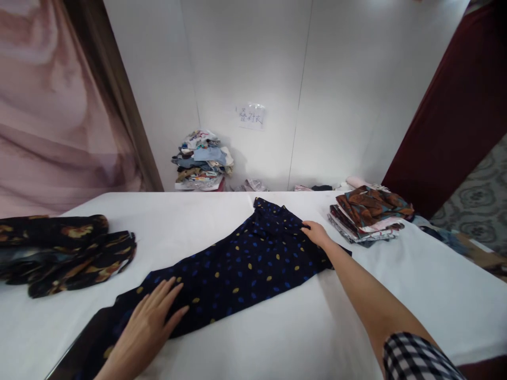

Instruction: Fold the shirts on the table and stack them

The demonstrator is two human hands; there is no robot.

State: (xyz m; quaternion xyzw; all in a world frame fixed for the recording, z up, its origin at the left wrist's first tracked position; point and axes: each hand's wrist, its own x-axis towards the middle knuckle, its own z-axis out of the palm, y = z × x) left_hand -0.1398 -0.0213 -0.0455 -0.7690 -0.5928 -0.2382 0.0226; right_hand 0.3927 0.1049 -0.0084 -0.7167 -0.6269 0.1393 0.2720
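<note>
Resting the left hand [152,319] open, with fingers apart, on the near left part of a dark garment [253,258] printed with blue and yellow leaf marks; pinching its far right edge with the right hand [316,233]. Laid out between and beneath both hands, across the white counter [222,359]. Flanked at right by stacked folded clothes [370,208], at left by a black floral garment [79,248]. Backed by a far clothes pile [204,163] and a white wall [348,79] bearing a handwritten sign [252,116] reading "叠衬衣".

Open white table [245,352] in front of navy garment [253,264], folded stack [370,207] obstructing right, floral clothing [85,258] left
</note>
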